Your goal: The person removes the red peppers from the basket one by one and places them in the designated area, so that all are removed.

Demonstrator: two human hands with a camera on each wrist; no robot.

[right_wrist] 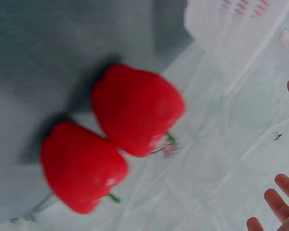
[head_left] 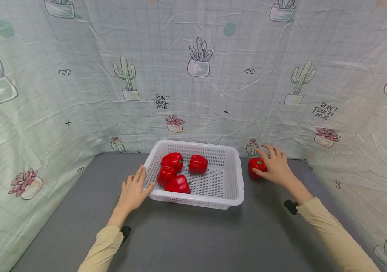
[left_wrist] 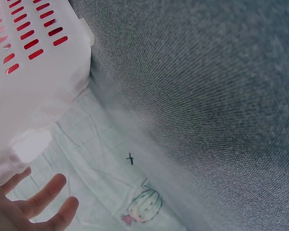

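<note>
At the left end of a white plastic basket (head_left: 193, 200), my left hand (head_left: 133, 192) touches the rim, its thumb near the corner. The left wrist view shows its fingers (left_wrist: 48, 195) extended and spread beside the basket wall. Several red bell peppers (head_left: 178, 184) lie inside, mostly toward the left. To the right of the basket, my right hand (head_left: 277, 167) hovers spread over a red bell pepper (head_left: 255, 166). The right wrist view reveals two peppers side by side, one nearer the basket (right_wrist: 137, 108) and another (right_wrist: 82, 166) that my hand hides in the head view. The fingers are apart from both.
A dark grey table (head_left: 193, 238) lies under everything. Pale cloth (head_left: 210, 102) printed with cacti and lettering hangs at the back and both sides, close behind the basket and the loose peppers.
</note>
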